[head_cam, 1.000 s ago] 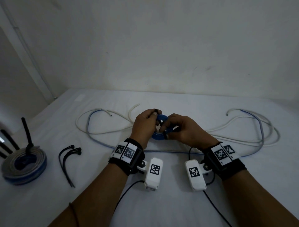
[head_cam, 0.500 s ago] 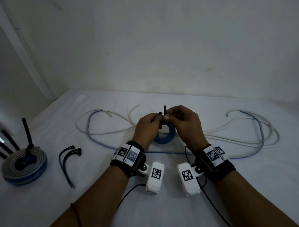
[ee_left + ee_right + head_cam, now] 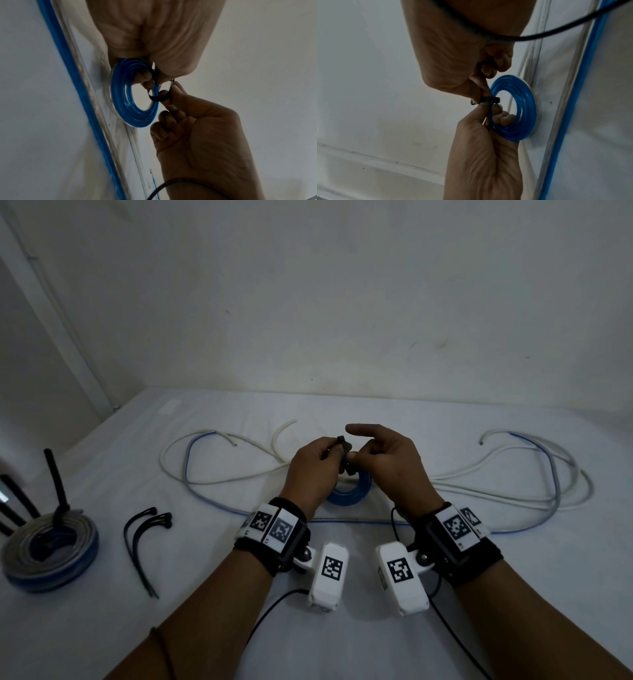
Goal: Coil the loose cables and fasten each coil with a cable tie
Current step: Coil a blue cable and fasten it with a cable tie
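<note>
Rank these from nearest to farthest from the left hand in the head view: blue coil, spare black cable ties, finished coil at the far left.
1. Blue coil: held at the left hand, centre.
2. Spare black cable ties: on the sheet, left of that hand.
3. Finished coil: far left edge, tied.

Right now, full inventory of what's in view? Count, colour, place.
small coil: 1, blue, table centre, between both hands
cable tie: 1, black, looped round the small coil's edge
loose cables: several, white and blue, sprawled across the table behind the hands
finished coil: 1, grey and blue, far left, black ties sticking up
spare ties: a few, black, left of centre
table: 1, white
left hand: pinches the tie
right hand: pinches the tie
</note>
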